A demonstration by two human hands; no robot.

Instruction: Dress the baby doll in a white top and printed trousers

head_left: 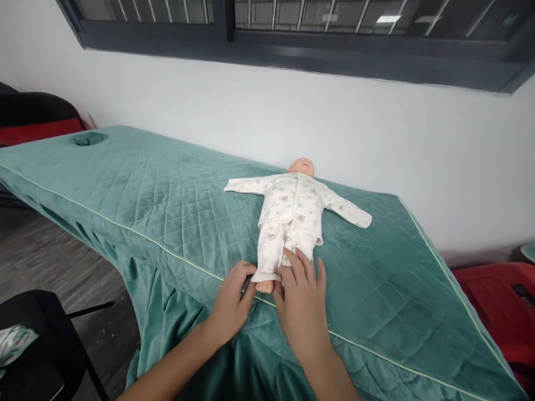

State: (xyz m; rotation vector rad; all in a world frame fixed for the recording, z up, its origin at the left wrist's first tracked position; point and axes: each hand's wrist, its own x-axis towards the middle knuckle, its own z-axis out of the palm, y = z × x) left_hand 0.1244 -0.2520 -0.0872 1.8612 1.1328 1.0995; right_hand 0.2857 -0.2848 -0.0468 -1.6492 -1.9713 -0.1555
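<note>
A baby doll (292, 209) in white printed pyjamas lies on its back on a green quilted massage bed (167, 195), head toward the wall, arms spread. My left hand (232, 303) pinches the hem of the doll's left-side trouser leg near its bare foot (264, 286). My right hand (301, 298) lies flat over the other trouser leg, fingers stretched out and together.
The bed has a face hole (87, 138) at its far left end and stands against a white wall under a dark window frame (292, 39). A black chair (45, 345) stands at lower left. Red seats (497, 301) sit to the right.
</note>
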